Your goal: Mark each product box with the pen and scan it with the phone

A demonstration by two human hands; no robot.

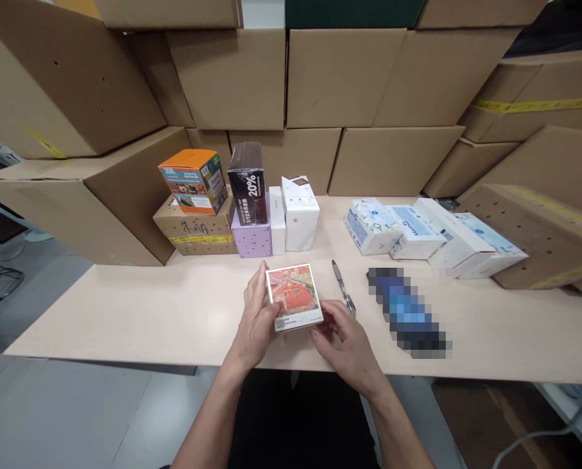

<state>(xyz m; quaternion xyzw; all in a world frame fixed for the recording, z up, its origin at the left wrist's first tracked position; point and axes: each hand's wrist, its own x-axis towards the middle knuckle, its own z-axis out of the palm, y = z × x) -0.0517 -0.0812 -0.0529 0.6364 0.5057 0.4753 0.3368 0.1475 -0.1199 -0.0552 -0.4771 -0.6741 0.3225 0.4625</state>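
Note:
Near the front edge of the table I hold a square, flat box or stack of cards (295, 293) with a picture of a red building on its white-edged top; which of the two it is I cannot tell. My left hand (258, 319) grips its left side, thumb over the top edge of the picture side. My right hand (344, 339) is at its lower right corner, fingers curled and touching it. Just right of it a dark pen (344, 286) lies on the table.
A blurred-out dark, flat object (405, 312) lies to the right. Behind stand an orange box (193, 179) on a cardboard box (198, 228), a black box (247, 185) on a purple box (252, 238), white boxes (301, 218) and tissue packs (374, 225). Large cartons (344, 78) wall the back.

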